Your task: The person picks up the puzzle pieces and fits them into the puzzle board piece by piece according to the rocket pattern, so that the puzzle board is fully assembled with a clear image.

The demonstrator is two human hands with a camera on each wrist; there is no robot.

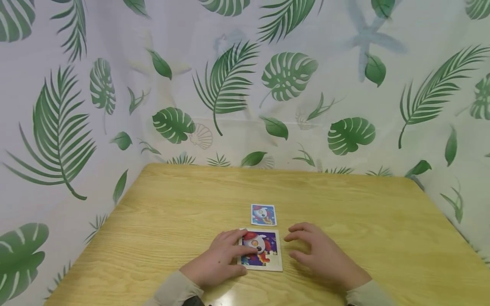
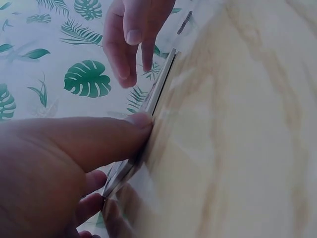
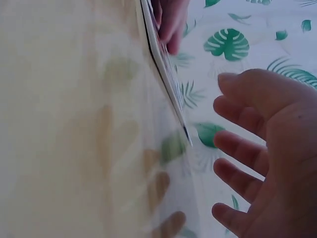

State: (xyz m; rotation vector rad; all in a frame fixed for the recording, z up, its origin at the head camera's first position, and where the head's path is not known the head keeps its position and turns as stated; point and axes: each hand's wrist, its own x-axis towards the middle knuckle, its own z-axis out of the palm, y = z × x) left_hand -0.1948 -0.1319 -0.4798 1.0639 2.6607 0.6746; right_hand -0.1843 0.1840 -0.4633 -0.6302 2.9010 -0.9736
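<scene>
A square jigsaw puzzle [image 1: 271,240] in a pale frame lies on the table, showing a white-faced cartoon figure on purple; bare tray shows at its lower right. My left hand [image 1: 219,258] rests on its left side, index finger extended across the picture. In the left wrist view the thumb [image 2: 106,141] touches the puzzle's near edge. Just right of the puzzle, my right hand [image 1: 319,254] holds nothing, its fingers spread and slightly bent. Beyond the puzzle lies a small square picture card [image 1: 263,215] with a similar figure on blue.
The wooden table [image 1: 172,204] has a glossy surface that mirrors the hands. A white curtain [image 1: 237,144] with green leaf prints stands along its back and sides.
</scene>
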